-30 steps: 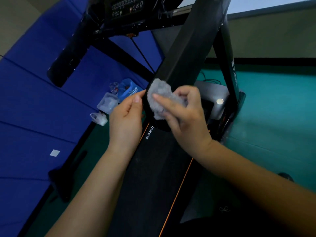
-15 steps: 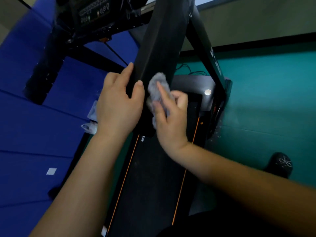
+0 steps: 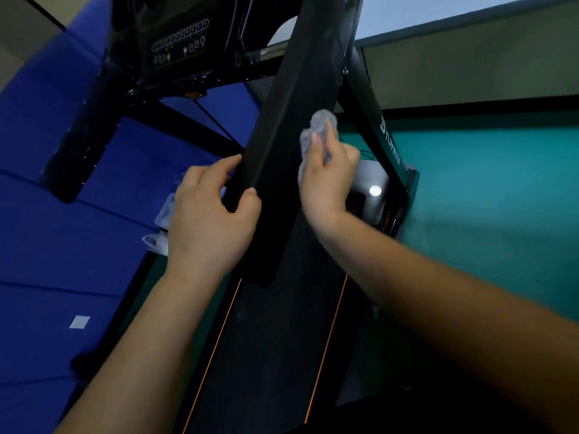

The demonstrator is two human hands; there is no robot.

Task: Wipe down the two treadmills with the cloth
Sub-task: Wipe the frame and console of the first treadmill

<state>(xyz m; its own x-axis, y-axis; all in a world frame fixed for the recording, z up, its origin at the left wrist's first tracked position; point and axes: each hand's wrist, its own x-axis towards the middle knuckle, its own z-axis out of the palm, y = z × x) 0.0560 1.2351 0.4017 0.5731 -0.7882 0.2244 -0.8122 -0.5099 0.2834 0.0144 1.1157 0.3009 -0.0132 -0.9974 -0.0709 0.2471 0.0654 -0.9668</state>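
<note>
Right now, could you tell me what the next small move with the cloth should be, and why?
Probably slide the grey cloth further up the black handrail: the right hand presses it midway, the left hand steadies the lower end.

The floor (image 3: 501,189) is green to the right of the hand that holds the cloth. A black treadmill (image 3: 269,355) stands on it, right under both hands. Left of the hands, blue mats (image 3: 47,245) cover the floor, and some clear plastic wrappers (image 3: 163,220) lie there.
</note>
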